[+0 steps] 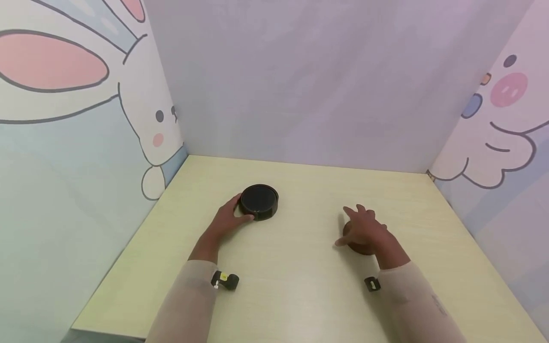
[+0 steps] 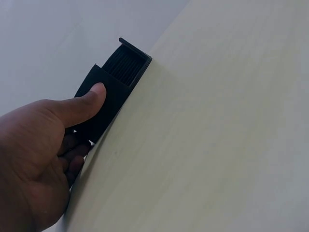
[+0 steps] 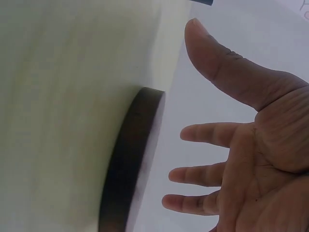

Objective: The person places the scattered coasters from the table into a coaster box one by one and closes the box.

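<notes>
At the left of the table my left hand (image 1: 224, 220) grips a round black coaster holder (image 1: 259, 199) that stands flat. Its thumb lies against the holder's side, and the fingers reach round behind. The left wrist view shows a cut-out in the holder's wall (image 2: 104, 108), with thin stacked layers (image 2: 126, 65) inside. To the right, my right hand (image 1: 364, 228) hovers over a dark brown round disc (image 1: 361, 248), partly hiding it. Seen from the right wrist, the thumb and fingers are spread and apart from the disc's thick edge (image 3: 129, 154).
The pale wood-grain table (image 1: 291, 267) has a plain light wall (image 1: 300, 85) behind it. Side panels printed with a cartoon rabbit (image 1: 146, 95) and another cartoon animal (image 1: 493, 114) flank it left and right.
</notes>
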{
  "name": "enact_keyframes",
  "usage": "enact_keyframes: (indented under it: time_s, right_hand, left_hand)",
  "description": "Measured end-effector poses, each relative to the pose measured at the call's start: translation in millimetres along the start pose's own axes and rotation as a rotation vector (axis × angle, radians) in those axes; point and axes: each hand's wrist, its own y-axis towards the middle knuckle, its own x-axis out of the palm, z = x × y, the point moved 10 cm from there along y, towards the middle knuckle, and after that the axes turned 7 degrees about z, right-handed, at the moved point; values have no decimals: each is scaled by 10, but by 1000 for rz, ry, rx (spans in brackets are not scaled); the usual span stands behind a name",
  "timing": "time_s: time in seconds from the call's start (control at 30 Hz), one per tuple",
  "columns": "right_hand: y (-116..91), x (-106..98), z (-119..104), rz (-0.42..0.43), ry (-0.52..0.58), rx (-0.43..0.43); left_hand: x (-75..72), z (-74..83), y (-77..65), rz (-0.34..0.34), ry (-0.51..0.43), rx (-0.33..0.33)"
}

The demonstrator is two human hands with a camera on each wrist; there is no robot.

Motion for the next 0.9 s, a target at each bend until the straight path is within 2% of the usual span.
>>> enact_keyframes:
  time_s: [0.43, 0.7, 0.9]
  right_hand:
    - [-140, 14, 305, 15, 13, 99]
    - [-168, 15, 298, 66, 45, 32]
    - [-165, 50, 314, 50, 70, 40]
  left_hand:
    - [-1, -11, 20, -7, -18, -2]
    - [30, -46, -6, -21, -27, -16]
    - [12, -29, -7, -4, -25, -10]
